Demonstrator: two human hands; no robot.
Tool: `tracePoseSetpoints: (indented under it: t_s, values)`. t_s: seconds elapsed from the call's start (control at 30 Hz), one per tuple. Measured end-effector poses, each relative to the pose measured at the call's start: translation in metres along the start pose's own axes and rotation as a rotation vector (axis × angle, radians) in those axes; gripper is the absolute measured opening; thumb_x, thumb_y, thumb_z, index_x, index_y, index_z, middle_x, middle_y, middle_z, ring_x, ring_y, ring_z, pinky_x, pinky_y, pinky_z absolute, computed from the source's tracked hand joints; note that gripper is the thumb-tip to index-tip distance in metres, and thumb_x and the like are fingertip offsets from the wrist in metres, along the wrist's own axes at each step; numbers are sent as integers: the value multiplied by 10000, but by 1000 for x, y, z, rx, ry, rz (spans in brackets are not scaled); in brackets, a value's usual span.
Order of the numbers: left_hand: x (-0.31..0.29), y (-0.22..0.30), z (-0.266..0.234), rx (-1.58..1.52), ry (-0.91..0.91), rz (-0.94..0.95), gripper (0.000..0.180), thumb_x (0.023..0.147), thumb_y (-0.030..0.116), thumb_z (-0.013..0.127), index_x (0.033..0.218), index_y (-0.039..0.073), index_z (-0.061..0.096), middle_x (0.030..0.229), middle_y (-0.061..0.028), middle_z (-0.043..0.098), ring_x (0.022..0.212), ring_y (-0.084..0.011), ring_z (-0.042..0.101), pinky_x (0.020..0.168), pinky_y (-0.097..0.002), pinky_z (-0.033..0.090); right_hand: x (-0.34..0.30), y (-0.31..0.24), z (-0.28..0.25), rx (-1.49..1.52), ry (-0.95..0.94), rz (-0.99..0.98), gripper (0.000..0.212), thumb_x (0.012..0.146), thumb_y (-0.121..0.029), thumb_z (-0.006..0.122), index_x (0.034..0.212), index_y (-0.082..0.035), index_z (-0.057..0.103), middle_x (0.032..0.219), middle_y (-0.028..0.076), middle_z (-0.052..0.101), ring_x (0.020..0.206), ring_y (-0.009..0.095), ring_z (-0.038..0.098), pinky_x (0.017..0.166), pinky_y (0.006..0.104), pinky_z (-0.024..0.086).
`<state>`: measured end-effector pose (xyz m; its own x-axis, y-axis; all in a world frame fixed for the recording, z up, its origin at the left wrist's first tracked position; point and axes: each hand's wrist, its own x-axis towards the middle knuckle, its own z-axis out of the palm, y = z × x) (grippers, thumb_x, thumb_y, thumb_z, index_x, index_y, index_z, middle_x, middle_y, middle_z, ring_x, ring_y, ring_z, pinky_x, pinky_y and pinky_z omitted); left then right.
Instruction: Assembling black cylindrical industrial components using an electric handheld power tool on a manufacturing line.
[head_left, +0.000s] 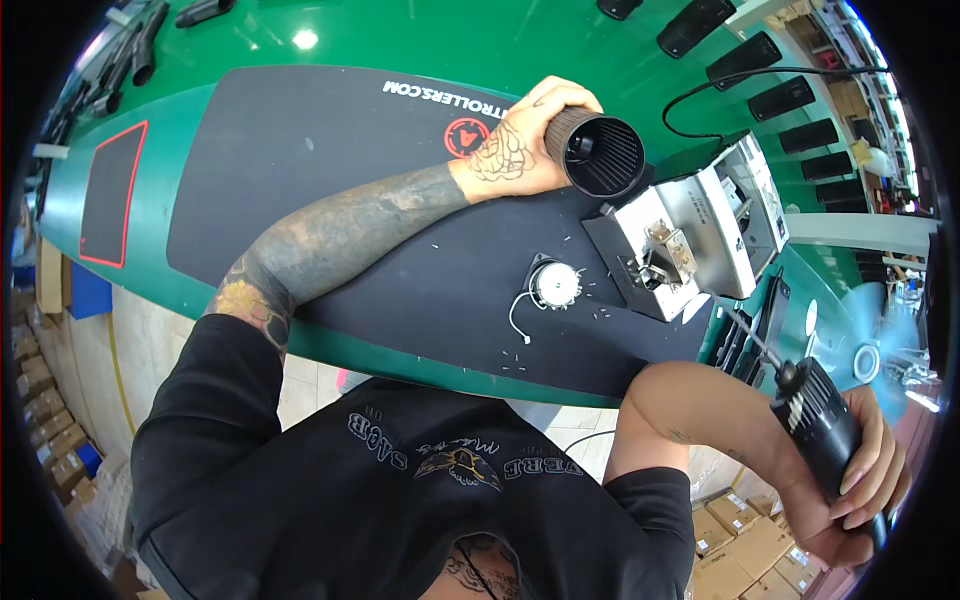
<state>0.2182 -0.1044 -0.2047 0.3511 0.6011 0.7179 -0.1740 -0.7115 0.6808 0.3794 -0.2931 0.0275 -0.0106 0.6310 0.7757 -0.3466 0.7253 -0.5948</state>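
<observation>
Wrapped around a dark cylindrical housing (605, 160), the left grip (528, 140) in the head view is curled only as far as that thick body allows; the housing sits above the mat, its ribbed mouth facing the camera. The right grip (862, 480) is closed snugly round the black body of a powered screwdriver (818, 425), whose long shaft points toward the lower corner of a silvery metal fixture (690, 235); whether the tip touches cannot be told.

Beneath them a dark mat (390, 310) covers much of a green counter (400, 45). A small round motor-like part (555, 284) with a white top and short pale lead lies on it, near the fixture, small light bits scattered around. Black cylinders (780, 98) stand in a row at the upper right, a black cable (680, 98) curves nearby, and a blue-bladed fan (864, 358) faces in. Cardboard boxes (745, 548) sit at the lower right.
</observation>
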Motion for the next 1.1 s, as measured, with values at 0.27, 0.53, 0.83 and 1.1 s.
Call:
tracePoseSetpoints:
  t_s: [0.27, 0.53, 0.83, 1.1]
  values:
    - [4, 3, -1, 44, 21, 0, 559, 579, 6, 772, 1075, 108, 535, 1036, -53, 535, 943, -208, 544, 840, -307, 461, 13, 57, 27, -271, -18, 83, 320, 851, -309, 529, 1098, -109, 498, 760, -34, 550, 586, 101, 508, 644, 293, 366]
    - [6, 8, -1, 29, 32, -3, 549, 580, 2, 765, 1068, 104, 535, 1029, -58, 527, 938, -211, 535, 830, -309, 455, 9, 88, 15, -271, -93, 42, 325, 895, -262, 441, 1172, -95, 474, 775, 2, 526, 599, 130, 484, 649, 314, 366]
    - [5, 2, -3, -20, 56, -9, 543, 578, -5, 759, 1061, 103, 535, 1029, -60, 523, 938, -214, 525, 819, -307, 451, 14, 81, 25, -320, -117, 58, 321, 901, -258, 438, 1177, -96, 466, 768, 10, 523, 610, 135, 487, 646, 323, 365]
    - [6, 1, -3, -27, 43, -23, 530, 583, -7, 751, 1055, 102, 535, 1019, -60, 522, 937, -214, 522, 817, -305, 449, 15, 89, 21, -292, -98, 54, 315, 894, -245, 450, 1170, -93, 469, 771, 18, 525, 617, 142, 496, 645, 324, 369]
